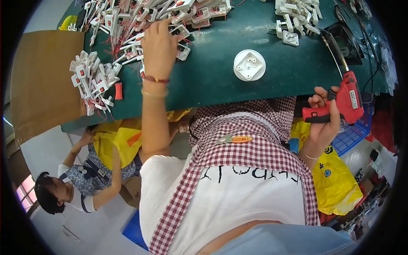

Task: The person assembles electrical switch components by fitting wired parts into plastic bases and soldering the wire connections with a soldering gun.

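My left hand (159,49) reaches over a large pile of white plastic switch pieces (123,21) with red rockers and thin red wires. Its thumb and fingers are apart at the pile's near edge, close to a white housing (180,32); some fingertips are hard to make out. In my right hand (323,123) is a red and black soldering gun (350,97), gripped by its handle with the tip pointing up and away. A round white holder (250,65) with a square plug part in it stands on the green table (208,80) between my hands.
A smaller pile of switch pieces (95,78) and a red bundle (118,91) lie left, beside a cardboard sheet (46,85). White plug parts (297,19) and a black stand (344,40) are at back right. Another person (85,178) handles a yellow bag (121,142) at lower left.
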